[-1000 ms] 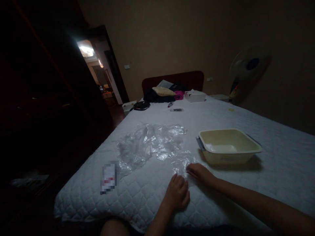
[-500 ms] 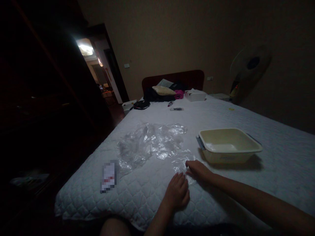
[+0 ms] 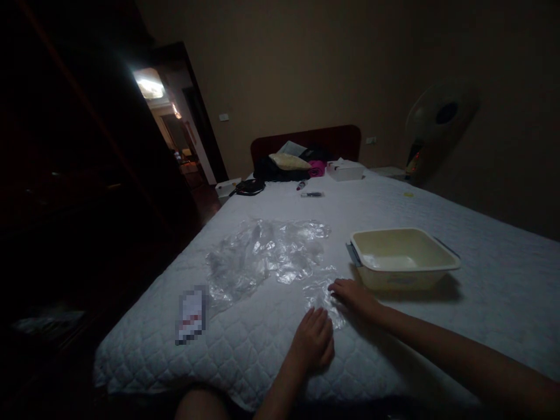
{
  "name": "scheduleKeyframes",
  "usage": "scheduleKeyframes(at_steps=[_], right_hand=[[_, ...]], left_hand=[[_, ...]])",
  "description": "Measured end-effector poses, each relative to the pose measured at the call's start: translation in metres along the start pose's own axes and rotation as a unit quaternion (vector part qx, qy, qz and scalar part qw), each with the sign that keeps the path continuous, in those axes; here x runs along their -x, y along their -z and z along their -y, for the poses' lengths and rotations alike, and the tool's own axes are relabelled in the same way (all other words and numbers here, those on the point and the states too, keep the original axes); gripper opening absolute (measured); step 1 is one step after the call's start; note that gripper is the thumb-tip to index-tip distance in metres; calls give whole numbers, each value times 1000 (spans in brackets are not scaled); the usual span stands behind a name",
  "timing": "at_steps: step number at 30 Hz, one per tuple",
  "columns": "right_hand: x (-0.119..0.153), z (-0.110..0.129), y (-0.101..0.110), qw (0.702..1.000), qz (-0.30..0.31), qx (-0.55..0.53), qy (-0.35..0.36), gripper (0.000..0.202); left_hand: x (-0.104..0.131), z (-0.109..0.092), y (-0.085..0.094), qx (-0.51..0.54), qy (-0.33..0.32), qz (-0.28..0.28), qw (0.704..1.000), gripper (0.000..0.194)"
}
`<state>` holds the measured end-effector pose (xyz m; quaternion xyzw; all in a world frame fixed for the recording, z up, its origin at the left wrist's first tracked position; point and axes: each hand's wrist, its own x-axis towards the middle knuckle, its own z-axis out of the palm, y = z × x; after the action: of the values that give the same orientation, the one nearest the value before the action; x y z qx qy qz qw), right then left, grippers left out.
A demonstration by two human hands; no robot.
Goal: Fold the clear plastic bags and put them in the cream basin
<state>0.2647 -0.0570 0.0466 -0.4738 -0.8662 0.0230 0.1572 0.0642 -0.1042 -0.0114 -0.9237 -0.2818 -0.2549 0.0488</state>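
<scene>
A small clear plastic bag lies flattened on the quilted white bed. My right hand rests over its right side, palm down, with the fingers stretched out to the left. At the bag's near edge, my left hand lies flat with its fingers pointing away from me. Neither hand visibly grips anything, though the undersides of both are hidden. Beyond them a larger crumpled sheet of clear plastic spreads across the middle of the bed.
To the right stands a cream plastic basin with grey handles. A blurred-out white item lies near the bed's left edge. Farther back are a black bag, a white box, piled cloth and a fan.
The fingers of my right hand have flattened a little onto the small bag. My left hand has stayed almost where it was, and the whole view has shifted slightly.
</scene>
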Motion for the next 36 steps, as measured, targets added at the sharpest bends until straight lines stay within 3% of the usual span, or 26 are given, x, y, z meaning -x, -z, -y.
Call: scheduleKeyframes(at_steps=[6, 10, 14, 22, 27, 29, 36], right_hand=[[58, -30, 3, 996, -59, 16, 58, 23], [102, -47, 2, 981, -39, 66, 181, 32], [120, -47, 5, 974, -50, 91, 200, 32], [109, -37, -6, 977, -83, 87, 178, 22], [97, -33, -15, 993, -86, 43, 66, 22], [90, -31, -14, 995, -88, 32, 28, 23], [64, -24, -2, 997, -71, -8, 2, 19]], left_hand=[[-3, -7, -5, -2, -12, -12, 1000, 40], [-11, -17, -13, 14, -5, -13, 1000, 41], [-19, -23, -19, 17, -7, -4, 1000, 45], [-16, -26, -26, 22, 7, 9, 1000, 44], [-16, -27, -25, 14, 16, 23, 1000, 43], [-16, -28, -25, 11, 17, 28, 999, 45], [-14, -26, -28, 21, 11, 27, 999, 45]])
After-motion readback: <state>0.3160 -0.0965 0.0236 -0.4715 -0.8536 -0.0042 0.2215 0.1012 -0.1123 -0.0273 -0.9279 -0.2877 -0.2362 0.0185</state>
